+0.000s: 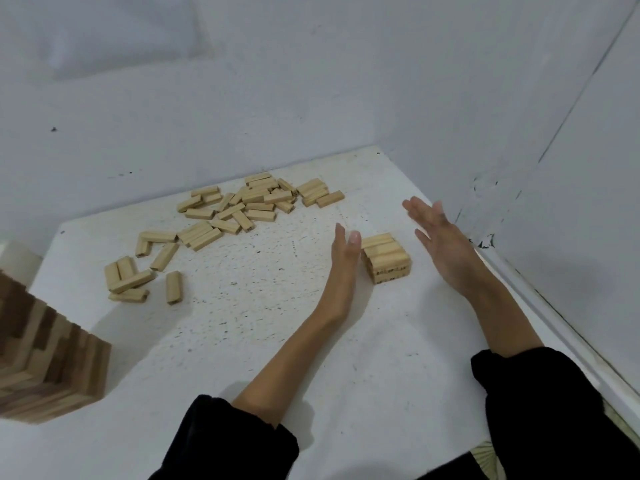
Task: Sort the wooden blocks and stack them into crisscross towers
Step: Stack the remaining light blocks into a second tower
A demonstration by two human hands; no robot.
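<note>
A short crisscross stack of pale wooden blocks (386, 258), about three layers high, stands on the white table (263, 341) towards the right. My left hand (344, 252) stands edge-on with straight fingers just left of the stack, touching or nearly touching its side. My right hand (438, 237) is flat and spread to the right of the stack, a small gap away, holding nothing. Several loose blocks (242, 206) lie scattered across the far middle of the table, with a smaller cluster of blocks (138, 271) to the left.
A tall finished crisscross tower (45, 355) of mixed light and dark blocks stands at the near left edge. Walls close in behind and to the right of the table. A white ledge (554, 306) runs along the right side.
</note>
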